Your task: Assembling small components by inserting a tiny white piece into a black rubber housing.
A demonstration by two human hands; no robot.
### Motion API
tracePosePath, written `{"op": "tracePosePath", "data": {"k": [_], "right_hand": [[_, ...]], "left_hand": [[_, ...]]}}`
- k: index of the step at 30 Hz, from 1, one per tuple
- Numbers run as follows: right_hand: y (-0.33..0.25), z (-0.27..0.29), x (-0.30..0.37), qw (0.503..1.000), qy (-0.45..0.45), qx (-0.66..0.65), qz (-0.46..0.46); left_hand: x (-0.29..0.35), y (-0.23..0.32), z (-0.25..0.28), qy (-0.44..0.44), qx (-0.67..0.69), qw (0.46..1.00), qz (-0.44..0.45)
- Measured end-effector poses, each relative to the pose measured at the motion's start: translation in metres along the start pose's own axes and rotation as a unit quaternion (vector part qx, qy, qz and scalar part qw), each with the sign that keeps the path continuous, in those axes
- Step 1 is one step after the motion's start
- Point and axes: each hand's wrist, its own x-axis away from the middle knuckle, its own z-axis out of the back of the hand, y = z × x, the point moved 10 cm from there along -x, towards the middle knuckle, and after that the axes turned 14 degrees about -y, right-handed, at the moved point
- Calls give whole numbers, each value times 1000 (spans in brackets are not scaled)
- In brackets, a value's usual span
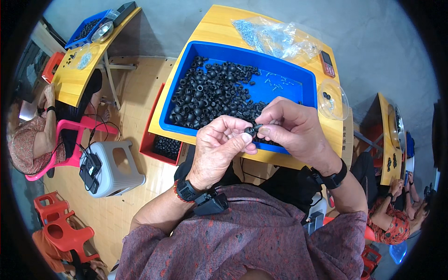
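Observation:
Just over the near edge of a blue plastic tray (298,70), my two hands meet. My left hand (219,147) pinches a small round black plastic part (251,132) between thumb and fingers. From the right, my right hand (294,128) grips a smaller black piece (259,126) against that part; fingertips cover most of it. Inside the tray lies a heap of black round caps (200,93), with smaller black pieces nearer the hands. Several tiny silvery screws (275,81) are scattered on the tray's right side.
The tray rests on a yellow wooden table (210,23). Behind it are a clear bag of screws (275,37), a phone (327,64) and a clear round dish (332,100). A red bin (151,144) stands below left, near a grey stool (112,163). Other people sit at tables on both sides.

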Motion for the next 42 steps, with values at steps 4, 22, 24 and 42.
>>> {"op": "tracePosePath", "data": {"k": [4,22,24,42], "right_hand": [[-6,-1,-1,999,-3,41,32],[-12,-1,-6,991,-28,123,41],[-13,-1,-7,989,-33,137,41],[-19,-6,-13,980,-64,184,30]], "left_hand": [[0,0,-1,-1,-1,1000,3],[0,-2,-1,5,0,1000,8],[0,-2,-1,3,-3,1000,9],[3,-1,-4,27,-48,998,8]]}}
